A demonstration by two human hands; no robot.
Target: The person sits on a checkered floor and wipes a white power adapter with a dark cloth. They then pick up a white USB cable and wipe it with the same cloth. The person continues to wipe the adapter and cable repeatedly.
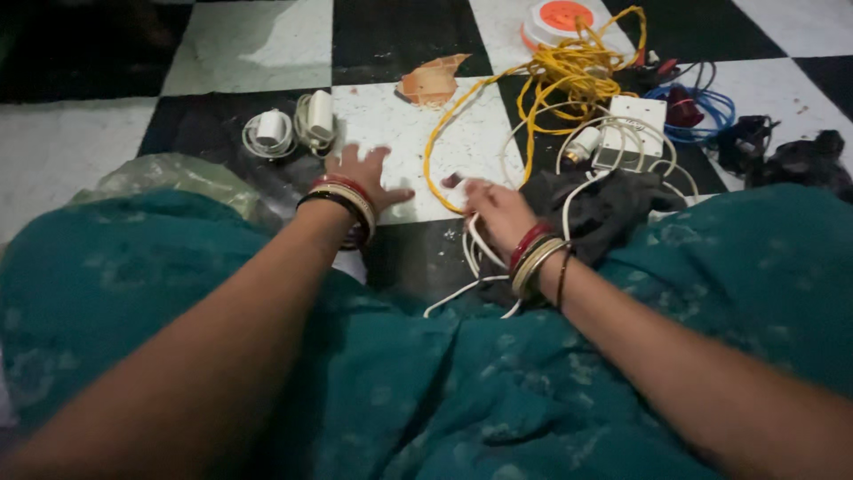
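White cable (471, 244): centre frame, gripped in the closed right hand (496, 209).
Left hand (360, 176): spread flat on the floor, holding nothing.
Done: two white chargers (293, 129) lie coiled, upper left.
Left: yellow cable (551, 84) and blue cable (706, 111) tangled, upper right.

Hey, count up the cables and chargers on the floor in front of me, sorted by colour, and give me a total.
White coiled chargers: 2, one and another, just beyond the left hand
White cable: 1, at the right hand
Yellow cable: 1
Blue cable: 1
White socket box: 1
Total: 6
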